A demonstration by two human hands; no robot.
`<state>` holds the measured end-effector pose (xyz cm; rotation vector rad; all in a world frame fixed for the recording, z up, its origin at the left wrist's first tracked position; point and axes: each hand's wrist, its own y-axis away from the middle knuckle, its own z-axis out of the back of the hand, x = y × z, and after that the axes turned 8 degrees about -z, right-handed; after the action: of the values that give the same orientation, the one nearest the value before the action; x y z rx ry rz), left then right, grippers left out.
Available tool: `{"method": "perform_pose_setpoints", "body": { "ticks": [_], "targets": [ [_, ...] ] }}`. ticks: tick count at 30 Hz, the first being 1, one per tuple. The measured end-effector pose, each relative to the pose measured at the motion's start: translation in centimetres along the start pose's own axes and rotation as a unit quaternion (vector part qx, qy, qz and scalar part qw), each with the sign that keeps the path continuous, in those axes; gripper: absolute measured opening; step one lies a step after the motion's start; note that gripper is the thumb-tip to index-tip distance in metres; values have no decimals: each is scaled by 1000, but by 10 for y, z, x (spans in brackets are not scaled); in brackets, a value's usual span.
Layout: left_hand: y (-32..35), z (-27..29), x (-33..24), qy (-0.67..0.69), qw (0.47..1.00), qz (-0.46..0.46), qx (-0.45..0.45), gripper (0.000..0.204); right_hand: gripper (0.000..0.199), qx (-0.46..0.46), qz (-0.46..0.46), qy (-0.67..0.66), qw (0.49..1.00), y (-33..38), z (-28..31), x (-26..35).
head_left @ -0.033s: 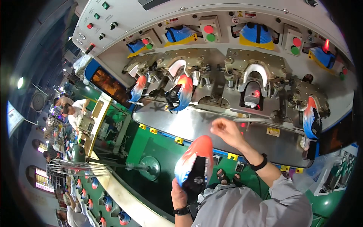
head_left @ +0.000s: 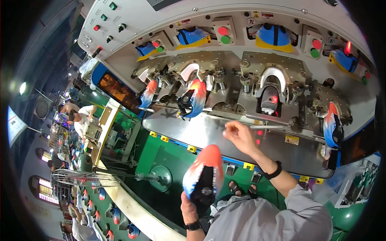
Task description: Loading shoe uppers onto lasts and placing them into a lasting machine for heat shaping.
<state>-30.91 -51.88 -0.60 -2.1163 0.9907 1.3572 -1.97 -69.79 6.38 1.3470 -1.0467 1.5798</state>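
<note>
In the lower middle of the head view my left hand (head_left: 188, 209) grips a shoe upper (head_left: 194, 172) by its heel end. The upper has an orange-red toe, white and blue sides and a black opening; its toe points away from me. My right hand (head_left: 242, 138) hovers over the steel shelf (head_left: 181, 127), beyond the toe and apart from it. Its fingers look curled, but blur hides whether anything is between them. Past my right hand, the moulding machine has a station (head_left: 270, 98) with a white curved pad and a bare metal form.
Similar uppers sit at other stations, one at centre left (head_left: 195, 98), one at far right (head_left: 333, 124). Red and green buttons (head_left: 223, 35) line the back panel. Yellow clips (head_left: 191, 149) edge the shelf. On the left are a fan (head_left: 161, 178), a pale conveyor edge (head_left: 132, 209) and co-workers (head_left: 82, 120).
My right hand has lifted slightly, toward the machine, and its fingers are more blurred. The held shoe upper has turned and shifted a little in my left hand.
</note>
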Motion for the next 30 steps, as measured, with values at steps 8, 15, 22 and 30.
{"method": "perform_pose_setpoints", "body": {
  "ticks": [8,15,22,30],
  "targets": [
    [-47,-28,-65,119,986,-57,101,67,48,52,303,238,921,-75,-117,19],
    [-130,19,-78,129,986,-78,73,63,42,-75,325,492,804,-152,-186,-28],
    [-218,67,-107,122,983,-55,127,49,35,-37,277,257,925,-69,-227,41],
    [-246,95,-102,156,977,-24,141,61,32,98,203,-3,974,-18,-279,81]
  ]
}}
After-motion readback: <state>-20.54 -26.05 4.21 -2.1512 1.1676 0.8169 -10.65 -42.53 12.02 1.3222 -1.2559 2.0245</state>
